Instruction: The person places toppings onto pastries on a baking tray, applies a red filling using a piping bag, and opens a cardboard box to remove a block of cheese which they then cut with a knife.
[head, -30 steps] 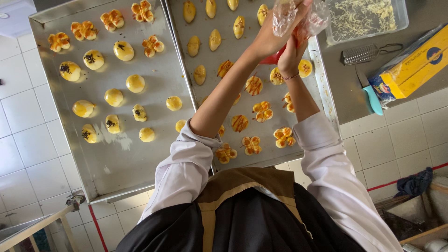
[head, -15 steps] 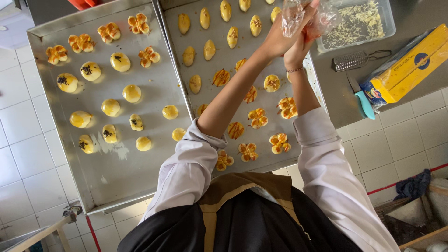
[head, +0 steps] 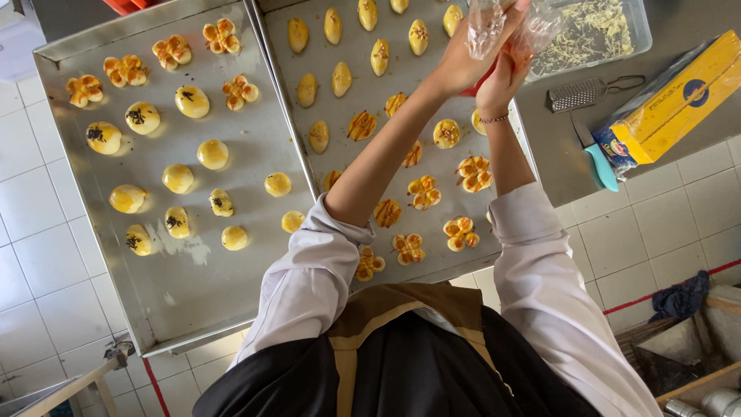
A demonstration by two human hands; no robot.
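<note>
Both hands meet at the far right, over the right-hand steel baking tray (head: pixel 494 255) of glazed pastries. The left hand (head: pixel 463 66) and right hand (head: pixel 498 85) are clamped together on a crumpled clear plastic bag (head: pixel 505 27), apparently holding something red.

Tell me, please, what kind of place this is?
Probably a bakery or pastry kitchen. Two metal baking trays hold rows of glazed pastries, both hands grip a clear piping bag, and a grater lies on the steel counter.
</note>
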